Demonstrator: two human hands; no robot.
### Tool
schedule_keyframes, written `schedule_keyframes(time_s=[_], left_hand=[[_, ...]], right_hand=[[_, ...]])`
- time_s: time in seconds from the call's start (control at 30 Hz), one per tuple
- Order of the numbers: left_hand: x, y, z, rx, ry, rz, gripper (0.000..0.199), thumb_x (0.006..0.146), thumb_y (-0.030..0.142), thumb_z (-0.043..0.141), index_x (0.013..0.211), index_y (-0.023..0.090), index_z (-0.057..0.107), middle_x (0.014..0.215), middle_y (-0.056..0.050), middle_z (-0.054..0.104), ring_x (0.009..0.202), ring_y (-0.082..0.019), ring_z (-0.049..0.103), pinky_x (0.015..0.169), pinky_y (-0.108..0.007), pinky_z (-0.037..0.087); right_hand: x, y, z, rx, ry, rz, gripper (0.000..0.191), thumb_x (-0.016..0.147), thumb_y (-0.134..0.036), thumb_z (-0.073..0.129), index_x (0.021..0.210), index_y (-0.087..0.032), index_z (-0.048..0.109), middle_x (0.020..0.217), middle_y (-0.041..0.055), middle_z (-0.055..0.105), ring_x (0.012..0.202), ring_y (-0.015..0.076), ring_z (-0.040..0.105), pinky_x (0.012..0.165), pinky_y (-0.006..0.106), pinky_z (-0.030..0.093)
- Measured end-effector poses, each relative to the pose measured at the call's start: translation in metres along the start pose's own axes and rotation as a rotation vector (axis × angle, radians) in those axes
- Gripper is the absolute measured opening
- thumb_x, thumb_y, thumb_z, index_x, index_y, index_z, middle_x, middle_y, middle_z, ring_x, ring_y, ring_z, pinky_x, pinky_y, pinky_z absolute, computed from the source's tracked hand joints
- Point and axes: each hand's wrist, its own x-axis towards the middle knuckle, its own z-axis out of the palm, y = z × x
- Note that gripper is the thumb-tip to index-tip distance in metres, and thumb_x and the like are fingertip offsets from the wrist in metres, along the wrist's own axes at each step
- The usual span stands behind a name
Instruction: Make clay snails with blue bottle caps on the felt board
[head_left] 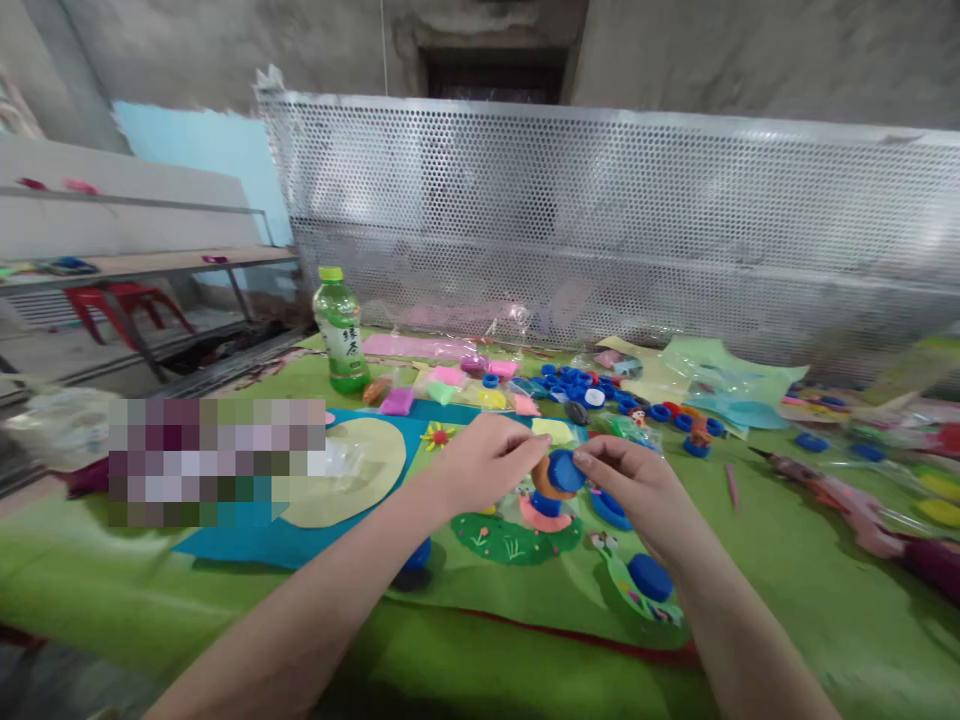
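Note:
My left hand [491, 460] and my right hand [630, 485] meet over the green craft sheet [517, 590]. Their fingertips pinch a round blue bottle cap [566, 470] from both sides, with an orange-brown band of clay along its left edge. Just below it, a snail-like figure with a pink base [555, 518] and blue parts rests on a dark green clay patch [487, 542]. Beside my right wrist lies a light green clay snail [626, 585] with another blue cap [649, 577]. A yellow clay sun [437, 436] is near my left hand.
Behind my hands lie many blue caps [570, 385] and packets of coloured clay [446, 380]. A green tea bottle [341, 330] stands back left. A cream oval [360, 465] lies on blue paper [255, 535]. Other people's arms reach in at right [862, 510] and left, the latter blurred.

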Motion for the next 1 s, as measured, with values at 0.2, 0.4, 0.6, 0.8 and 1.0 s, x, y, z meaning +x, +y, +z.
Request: schedule_keyframes(time_s=[0.2,0.4,0.6,0.8,1.0], left_hand=[[0.0010,-0.0032,0.0000,-0.180,-0.072,-0.127,0.039,0.082,0.036,0.036,0.051,0.020,0.019,0.050,0.006,0.016,0.044,-0.008,0.016,0.043,-0.027,0.015],[0.0011,-0.0038,0.0005,-0.265,-0.104,-0.192,0.038,0.079,0.036,0.038,0.049,0.020,0.022,0.049,0.006,0.018,0.044,-0.008,0.015,0.043,-0.027,0.013],[0.0018,-0.0023,0.0005,-0.299,-0.130,-0.215,0.036,0.076,0.032,0.042,0.048,0.020,0.023,0.048,0.006,0.018,0.044,-0.008,0.016,0.043,-0.027,0.013],[0.0017,-0.0034,0.0011,-0.321,-0.125,-0.227,0.036,0.077,0.032,0.041,0.049,0.020,0.023,0.049,0.006,0.017,0.045,-0.008,0.015,0.044,-0.028,0.013],[0.0000,-0.0048,-0.0003,-0.336,-0.114,-0.239,0.038,0.079,0.038,0.040,0.052,0.020,0.022,0.050,0.006,0.019,0.046,-0.008,0.016,0.045,-0.027,0.014]], right_hand=[[0.0005,-0.0037,0.0004,-0.021,0.000,-0.015,0.026,0.071,-0.041,0.063,0.072,-0.015,0.058,0.069,0.0016,0.059,0.061,0.0112,0.051,0.057,0.022,0.041],[0.0016,-0.0027,0.0000,-0.026,0.006,-0.017,0.024,0.070,-0.038,0.064,0.072,-0.015,0.059,0.069,0.0015,0.060,0.061,0.0110,0.052,0.057,0.022,0.042],[0.0023,-0.0026,0.0007,-0.003,0.011,-0.013,0.025,0.068,-0.038,0.065,0.071,-0.015,0.059,0.068,0.0016,0.060,0.061,0.0104,0.051,0.057,0.022,0.042],[0.0031,-0.0038,0.0014,-0.004,0.016,-0.007,0.025,0.067,-0.039,0.065,0.070,-0.015,0.059,0.068,0.0016,0.060,0.060,0.0108,0.051,0.056,0.023,0.042],[0.0024,-0.0040,-0.0003,-0.003,0.007,-0.007,0.025,0.069,-0.040,0.064,0.071,-0.015,0.058,0.068,0.0013,0.059,0.059,0.0105,0.051,0.056,0.022,0.041]])
